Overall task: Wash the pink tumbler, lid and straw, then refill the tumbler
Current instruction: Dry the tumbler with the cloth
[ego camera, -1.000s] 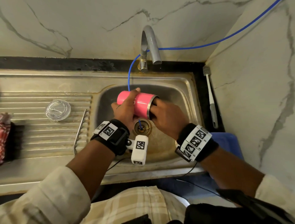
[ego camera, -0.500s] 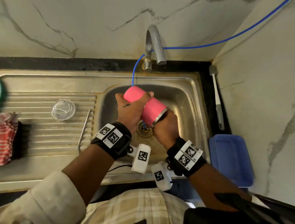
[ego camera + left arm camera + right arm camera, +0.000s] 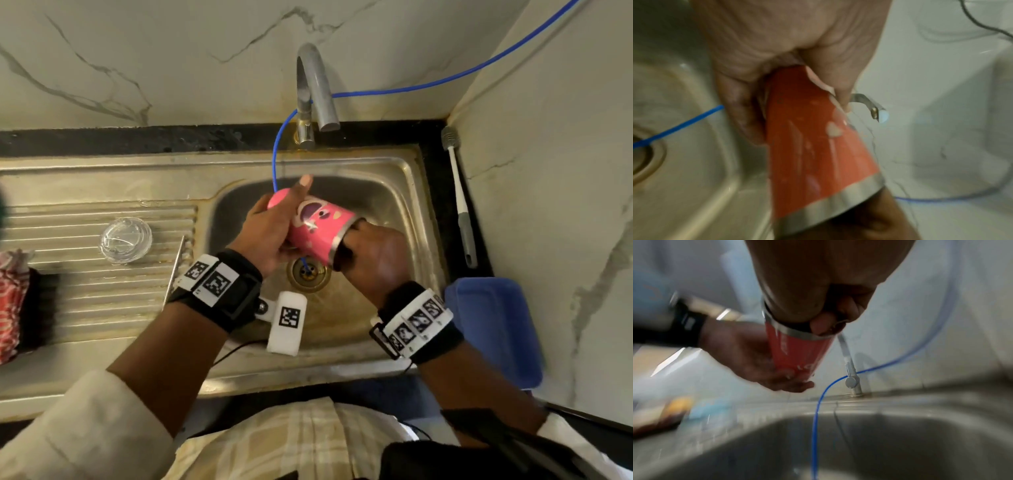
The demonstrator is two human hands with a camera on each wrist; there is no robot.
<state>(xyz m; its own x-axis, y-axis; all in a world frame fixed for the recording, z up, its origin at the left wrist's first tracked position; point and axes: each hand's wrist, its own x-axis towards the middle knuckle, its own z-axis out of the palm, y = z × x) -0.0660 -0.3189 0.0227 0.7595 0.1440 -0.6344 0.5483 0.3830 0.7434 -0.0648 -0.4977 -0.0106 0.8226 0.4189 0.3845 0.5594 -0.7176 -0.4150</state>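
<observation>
Tumbler: pink tumbler, centre of the head view, held tilted over the sink basin, steel-rimmed mouth toward lower right, closed base toward upper left.
Left hand: left hand wrapped round the base end, fingers curled about the body, thumb raised past it.
Right hand: right hand at the mouth, fingers pushed inside the rim; whether curled in there, cannot tell, hidden by the wall.
Lid: clear lid lying on the ribbed drainboard, left of frame, well apart from the tumbler.
Straw: thin metal straw lying at the drainboard's right edge, beside the basin.
Tap: faucet top centre; no stream visible.
Hose: blue hose running from the upper right, past the tap, down behind the tumbler into the drain.
Step, judged: interior rubbed by hand; lid, straw and refill not yet done.
Risk, slip: wet smooth wall held only at the narrow end; likely to twist loose and drop into the basin.
Risk, snag: hose just behind the base; could catch and get dragged out of the drain.
Risk, rim: knuckles tight against the steel edge; could jam.
</observation>
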